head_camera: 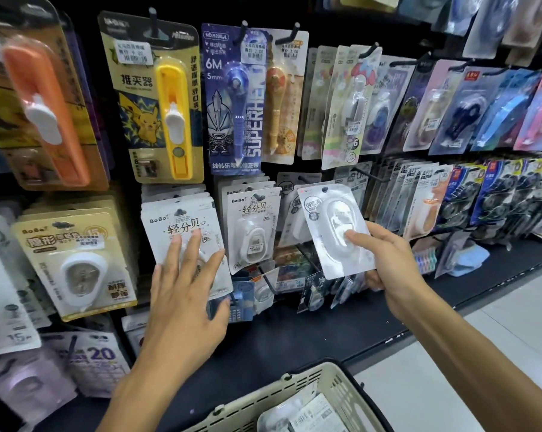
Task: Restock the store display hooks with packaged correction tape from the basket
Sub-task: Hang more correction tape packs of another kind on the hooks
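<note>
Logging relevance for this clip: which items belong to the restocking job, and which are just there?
Job: correction tape pack held by right hand; basket; hanging white packs under left hand.
Bystanders: yellow clip pusher; blue pen-style tape.

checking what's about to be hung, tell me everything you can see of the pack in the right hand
The pack is a white, glossy card with a clear plastic blister holding a white oval correction tape. A dark hang hole sits at its top edge, beside a small grey label with print. It is tilted, top leaning left, held in front of the lower row of hooks and not yet hung. The right hand holds its lower right part, thumb on the blister, fingers behind.
</note>
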### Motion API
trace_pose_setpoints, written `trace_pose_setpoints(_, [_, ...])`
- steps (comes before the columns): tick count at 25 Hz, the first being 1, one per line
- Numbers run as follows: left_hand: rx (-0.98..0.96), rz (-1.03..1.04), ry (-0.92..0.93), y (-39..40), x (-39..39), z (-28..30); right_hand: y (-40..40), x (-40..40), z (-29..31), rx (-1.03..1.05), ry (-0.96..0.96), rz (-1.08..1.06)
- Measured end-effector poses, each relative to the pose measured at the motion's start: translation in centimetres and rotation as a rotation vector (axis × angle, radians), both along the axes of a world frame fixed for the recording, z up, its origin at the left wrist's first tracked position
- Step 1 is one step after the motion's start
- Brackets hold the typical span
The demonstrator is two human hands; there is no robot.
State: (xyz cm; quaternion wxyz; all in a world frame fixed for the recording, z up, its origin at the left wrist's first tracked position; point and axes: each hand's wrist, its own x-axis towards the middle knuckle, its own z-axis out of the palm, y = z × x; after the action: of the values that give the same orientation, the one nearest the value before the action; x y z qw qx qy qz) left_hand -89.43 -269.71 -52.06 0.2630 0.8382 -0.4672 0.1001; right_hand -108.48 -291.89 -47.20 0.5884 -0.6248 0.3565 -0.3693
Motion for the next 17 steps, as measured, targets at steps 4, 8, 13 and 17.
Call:
trace_pose_setpoints(4, [-0.047,-0.006,-0.051,-0.2,0.2,-0.7,-0.8,0.4,-1.7,0.175,0.021,0.018])
trace_pose_setpoints(8, [-0.178,-0.028,-0.185,-0.1,-1.5,-2.1,-1.8,1.8,-6.5,0.24,0.261,-0.019])
trace_pose_setpoints(13, [0.37,-0.328,0.066,-1.6,-5.7,-11.6,-0.5,2.4,-16.6,-0.173,0.9,0.445])
trace_pose_setpoints(17, [0.812,-0.25,0.482,2.5,-9.8,-23.0,2.3,0.2,-24.7,-0.519,1.423,1.015])
